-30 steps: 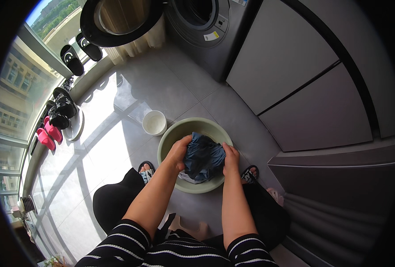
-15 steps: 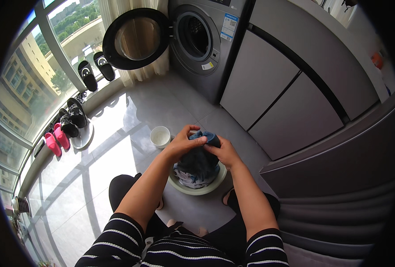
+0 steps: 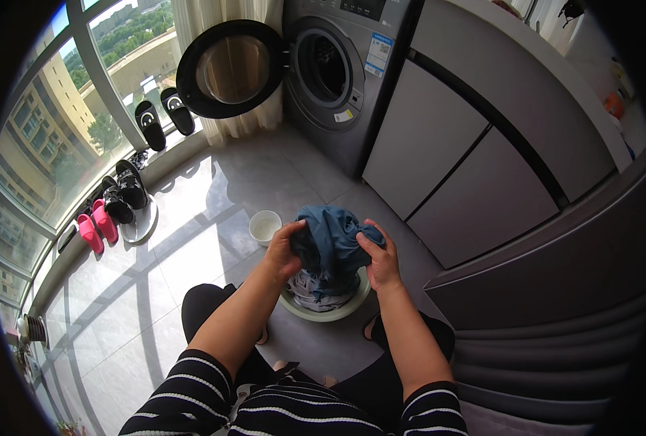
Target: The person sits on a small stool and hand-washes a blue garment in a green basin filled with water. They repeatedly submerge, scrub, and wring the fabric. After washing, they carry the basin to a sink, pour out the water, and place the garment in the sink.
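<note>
Between my two hands hangs a dark blue-teal garment (image 3: pixel 330 236), bunched and wrinkled; its exact kind does not show. My left hand (image 3: pixel 285 251) grips its left side, thumb on top. At the right side, my right hand (image 3: pixel 379 254) pinches another part of the fabric between thumb and fingers. Right below, a pale green basin (image 3: pixel 321 317) stands on the floor between my feet. Grey-white patterned clothes (image 3: pixel 315 293) lie in it, partly covered by the hanging garment.
A white bowl (image 3: pixel 265 227) sits on the floor just beyond my left hand. Ahead is a grey front-loading washing machine (image 3: pixel 337 109) with its round door (image 3: pixel 230 69) swung wide. A grey cabinet-like appliance (image 3: pixel 439 160) stands at right. Pink slippers (image 3: pixel 90 233) and black shoes (image 3: pixel 123 192) line the window.
The garment has been spread wider and now shows more blue fabric. My hands have moved apart, the left lower, the right slightly to the right. The view has shifted a little.
</note>
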{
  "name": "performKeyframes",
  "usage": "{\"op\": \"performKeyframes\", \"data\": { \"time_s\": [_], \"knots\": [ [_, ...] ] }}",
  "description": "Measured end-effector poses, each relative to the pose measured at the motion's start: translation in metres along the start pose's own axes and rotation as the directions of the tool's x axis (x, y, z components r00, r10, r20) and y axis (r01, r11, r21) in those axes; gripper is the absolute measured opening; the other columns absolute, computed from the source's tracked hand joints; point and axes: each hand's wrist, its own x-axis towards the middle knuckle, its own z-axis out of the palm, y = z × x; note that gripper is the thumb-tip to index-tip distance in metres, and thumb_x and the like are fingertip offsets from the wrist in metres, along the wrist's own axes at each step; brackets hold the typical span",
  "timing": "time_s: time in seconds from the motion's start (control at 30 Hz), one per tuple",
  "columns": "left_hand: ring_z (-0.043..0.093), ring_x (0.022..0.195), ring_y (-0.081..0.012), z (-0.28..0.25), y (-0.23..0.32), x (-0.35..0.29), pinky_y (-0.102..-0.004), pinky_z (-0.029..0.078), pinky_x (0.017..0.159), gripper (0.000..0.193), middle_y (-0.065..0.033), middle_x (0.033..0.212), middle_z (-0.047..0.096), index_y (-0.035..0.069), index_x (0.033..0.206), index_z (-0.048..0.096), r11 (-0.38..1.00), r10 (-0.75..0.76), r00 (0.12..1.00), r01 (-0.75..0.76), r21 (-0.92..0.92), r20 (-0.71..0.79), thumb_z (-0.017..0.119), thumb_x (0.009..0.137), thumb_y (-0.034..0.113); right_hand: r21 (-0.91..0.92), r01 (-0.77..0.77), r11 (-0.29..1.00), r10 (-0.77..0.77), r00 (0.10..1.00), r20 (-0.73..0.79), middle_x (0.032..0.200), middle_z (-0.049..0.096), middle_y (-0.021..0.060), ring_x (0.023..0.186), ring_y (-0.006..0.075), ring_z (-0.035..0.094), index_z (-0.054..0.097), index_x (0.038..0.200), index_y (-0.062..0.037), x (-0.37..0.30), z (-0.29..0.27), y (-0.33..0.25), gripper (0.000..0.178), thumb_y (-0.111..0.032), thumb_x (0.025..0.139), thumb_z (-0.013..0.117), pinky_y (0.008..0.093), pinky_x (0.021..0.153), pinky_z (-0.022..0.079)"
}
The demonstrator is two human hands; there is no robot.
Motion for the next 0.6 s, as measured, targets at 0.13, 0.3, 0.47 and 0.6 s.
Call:
{"op": "performKeyframes", "data": {
  "time_s": [0.13, 0.3, 0.47, 0.6],
  "knots": [
    [0.056, 0.093, -0.0221, -0.03, -0.024, 0.028, -0.0369, 0.045, 0.087, 0.064, -0.0106, 0.103, 0.054, 0.004, 0.12, 0.042, 0.986, -0.047, 0.981, 0.075, 0.146, -0.187, 0.063, 0.079, 0.049, -0.567, 0.579, 0.586, -0.429, 0.815, 0.389, 0.124, 0.042, 0.0183, 0.111, 0.0357, 0.044, 0.057, 0.074, -0.0011, -0.026, 0.037, 0.02, 0.023, -0.018, 0.071, 0.071, 0.041, 0.095, 0.035],
    [0.057, 0.09, -0.0194, -0.036, -0.083, 0.018, -0.0324, 0.049, 0.078, 0.041, -0.0098, 0.1, 0.056, 0.006, 0.118, 0.047, 0.98, 0.071, 0.959, -0.016, 0.199, -0.273, 0.062, 0.083, 0.02, -0.771, 0.126, 0.624, -0.406, 0.895, -0.183, 0.093, 0.051, 0.0189, 0.079, 0.0321, 0.054, 0.054, 0.07, 0.0035, -0.008, 0.015, 0.105, 0.025, -0.019, 0.074, 0.066, 0.0403, 0.069, 0.045],
    [0.057, 0.075, -0.0214, -0.054, -0.068, 0.024, -0.0334, 0.048, 0.067, 0.041, -0.009, 0.078, 0.056, 0.008, 0.081, 0.052, 0.947, -0.29, 0.935, 0.25, -0.202, -0.203, 0.058, 0.083, 0.048, -0.819, 0.288, 0.497, -0.457, 0.889, 0.036, 0.096, 0.054, 0.0164, 0.088, 0.0315, 0.053, 0.057, 0.067, 0.0011, -0.035, 0.037, 0.112, 0.031, -0.027, 0.073, 0.068, 0.038, 0.079, 0.043],
    [0.053, 0.063, -0.0194, -0.06, -0.077, 0.026, -0.0328, 0.046, 0.059, 0.028, -0.0072, 0.074, 0.055, 0.007, 0.077, 0.053, 0.98, -0.18, 0.942, 0.148, -0.129, -0.282, 0.054, 0.086, 0.034, -0.8, 0.155, 0.58, -0.37, 0.925, -0.089, 0.084, 0.056, 0.0181, 0.078, 0.0331, 0.055, 0.057, 0.063, 0.0013, -0.018, 0.023, 0.131, 0.03, -0.023, 0.079, 0.059, 0.0403, 0.07, 0.044]
  ]
}}
